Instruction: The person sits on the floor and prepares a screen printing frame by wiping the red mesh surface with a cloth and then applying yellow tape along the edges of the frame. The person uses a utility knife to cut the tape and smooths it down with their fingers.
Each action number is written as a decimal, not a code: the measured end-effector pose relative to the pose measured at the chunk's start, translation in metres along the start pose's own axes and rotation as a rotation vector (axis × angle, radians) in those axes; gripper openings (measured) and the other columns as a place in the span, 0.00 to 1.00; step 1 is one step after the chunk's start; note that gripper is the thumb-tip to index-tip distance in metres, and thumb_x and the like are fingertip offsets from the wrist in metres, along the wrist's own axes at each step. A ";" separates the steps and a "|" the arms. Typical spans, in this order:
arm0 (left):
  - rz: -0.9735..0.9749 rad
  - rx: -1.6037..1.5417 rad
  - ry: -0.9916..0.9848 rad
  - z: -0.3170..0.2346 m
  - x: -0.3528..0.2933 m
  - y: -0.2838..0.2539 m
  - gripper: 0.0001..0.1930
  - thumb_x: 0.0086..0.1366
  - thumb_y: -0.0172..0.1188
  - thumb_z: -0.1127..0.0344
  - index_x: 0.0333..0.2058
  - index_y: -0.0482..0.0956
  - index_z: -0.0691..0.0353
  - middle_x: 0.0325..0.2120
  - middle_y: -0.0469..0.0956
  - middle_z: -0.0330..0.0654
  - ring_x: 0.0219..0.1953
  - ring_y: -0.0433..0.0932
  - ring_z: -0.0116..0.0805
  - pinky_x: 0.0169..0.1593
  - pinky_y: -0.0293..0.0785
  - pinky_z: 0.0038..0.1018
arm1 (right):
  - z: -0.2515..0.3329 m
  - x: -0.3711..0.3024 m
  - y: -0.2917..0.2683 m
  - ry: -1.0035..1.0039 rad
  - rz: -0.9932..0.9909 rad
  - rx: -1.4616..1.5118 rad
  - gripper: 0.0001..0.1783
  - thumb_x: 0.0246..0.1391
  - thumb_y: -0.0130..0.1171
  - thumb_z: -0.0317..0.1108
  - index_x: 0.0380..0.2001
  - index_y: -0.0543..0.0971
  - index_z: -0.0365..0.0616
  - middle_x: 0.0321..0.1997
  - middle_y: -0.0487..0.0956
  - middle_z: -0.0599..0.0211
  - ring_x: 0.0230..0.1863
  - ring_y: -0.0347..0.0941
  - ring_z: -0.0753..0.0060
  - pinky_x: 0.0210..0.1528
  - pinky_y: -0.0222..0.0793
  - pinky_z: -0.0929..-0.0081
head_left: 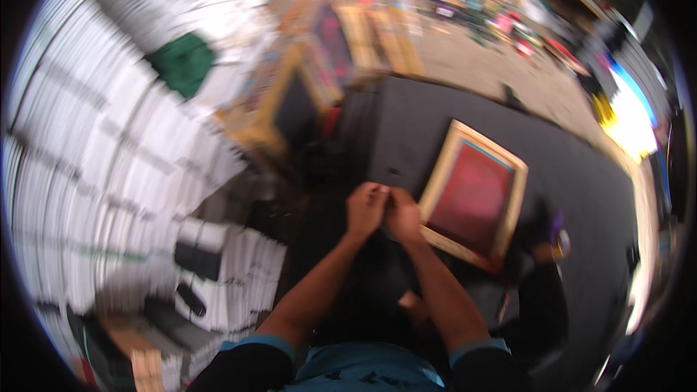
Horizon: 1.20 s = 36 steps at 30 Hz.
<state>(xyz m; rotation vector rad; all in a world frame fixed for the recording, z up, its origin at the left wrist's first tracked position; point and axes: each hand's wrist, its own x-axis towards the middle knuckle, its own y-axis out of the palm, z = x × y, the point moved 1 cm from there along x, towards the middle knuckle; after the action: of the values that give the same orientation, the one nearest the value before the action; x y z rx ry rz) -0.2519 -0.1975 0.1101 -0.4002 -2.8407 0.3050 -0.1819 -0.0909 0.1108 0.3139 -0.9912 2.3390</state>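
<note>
My left hand and my right hand meet in front of me, over the near left edge of a dark tabletop. Their fingers are closed and the fingertips touch. Whatever they hold, if anything, is too small and blurred to make out. Close to the right of my right hand lies a wooden frame with a reddish panel inside it, tilted on the table. A small dark spot shows on the tabletop just beyond my fingertips.
At the right, another person's dark-sleeved arm reaches over the table, near a blurred purple item. Tall stacks of white sheets fill the left, with a green cloth on top. Several wooden frames lean beyond the table.
</note>
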 end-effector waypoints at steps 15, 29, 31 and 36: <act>0.795 0.008 0.191 -0.025 -0.133 0.210 0.15 0.67 0.68 0.63 0.47 0.84 0.66 0.41 0.85 0.54 0.43 0.85 0.53 0.51 0.79 0.43 | -0.097 -0.167 -0.194 0.572 -0.314 -0.377 0.08 0.59 0.65 0.32 0.42 0.82 0.47 0.38 0.85 0.58 0.40 0.85 0.51 0.40 0.80 0.52; 1.036 0.657 0.726 -0.006 -0.170 0.259 0.26 0.58 0.75 0.55 0.53 0.82 0.54 0.45 0.78 0.39 0.51 0.75 0.45 0.55 0.73 0.45 | -0.269 -0.302 -0.384 1.406 -0.462 -0.944 0.35 0.56 0.72 0.44 0.63 0.69 0.48 0.65 0.73 0.59 0.62 0.75 0.49 0.52 0.81 0.50; 1.062 0.664 0.753 -0.011 -0.168 0.262 0.25 0.58 0.75 0.55 0.52 0.82 0.54 0.43 0.77 0.39 0.50 0.76 0.45 0.53 0.73 0.45 | -0.275 -0.312 -0.398 1.410 -0.447 -0.882 0.27 0.56 0.71 0.42 0.56 0.75 0.45 0.57 0.78 0.58 0.59 0.77 0.50 0.52 0.79 0.49; 1.014 0.615 0.779 -0.022 -0.172 0.287 0.24 0.58 0.76 0.55 0.51 0.81 0.53 0.42 0.77 0.38 0.49 0.76 0.44 0.51 0.73 0.45 | -0.275 -0.316 -0.389 0.916 -0.440 -1.040 0.12 0.51 0.70 0.34 0.38 0.82 0.42 0.46 0.81 0.56 0.52 0.77 0.48 0.52 0.75 0.47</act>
<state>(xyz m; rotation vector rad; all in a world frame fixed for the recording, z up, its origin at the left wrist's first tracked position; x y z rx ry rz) -0.0169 0.0251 0.0240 -1.3945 -1.4963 0.9094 0.3045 0.1930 0.0135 -0.7884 -1.2729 1.0870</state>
